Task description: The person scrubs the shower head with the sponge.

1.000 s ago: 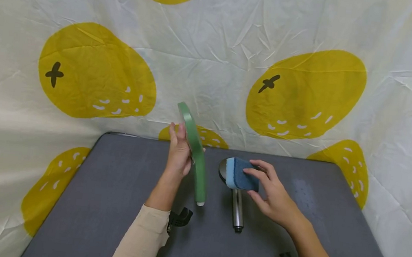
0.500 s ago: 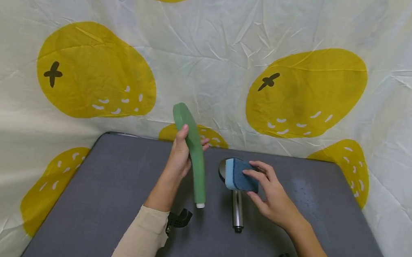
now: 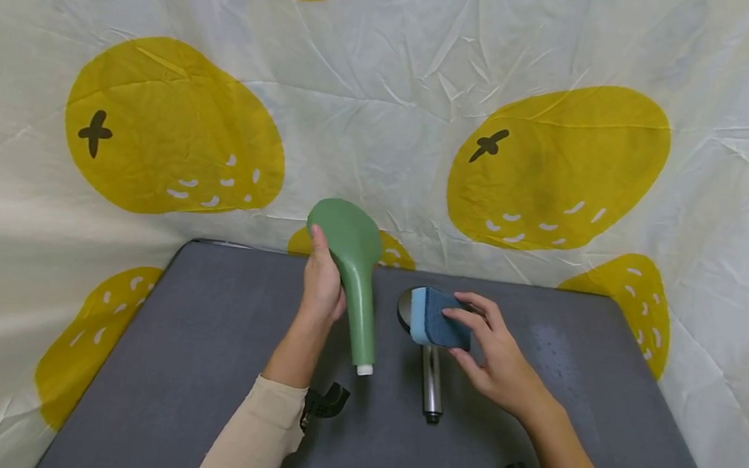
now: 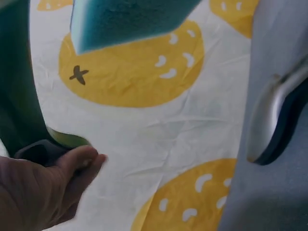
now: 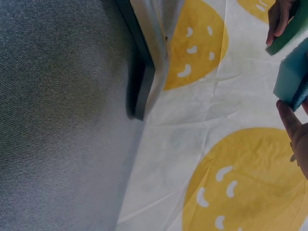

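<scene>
My left hand [image 3: 325, 282] grips a green shower head [image 3: 347, 235] by its head, thumb along the left rim, other fingers mostly hidden behind. Its smooth back faces the head camera and its handle points down to a white end. A blue sponge [image 3: 448, 321], light blue on one side and dark on the other, is pinched between the thumb and fingers of my right hand [image 3: 494, 356], to the right of the shower head. In the left wrist view the sponge [image 4: 134, 21] appears at the top, apart from the green shower head [image 4: 19, 82].
A silver shower head [image 3: 431, 384] with a dark rim lies on the grey table [image 3: 215, 369], partly covered by the sponge in the head view. Behind the table hangs a white cloth [image 3: 369, 137] with yellow fruit prints. Black wrist mounts [image 3: 328, 401] sit under both forearms.
My left hand has turned the green shower head from edge-on to showing its broad back, the thumb shifting to its left rim. The right hand and sponge have stayed about where they were.
</scene>
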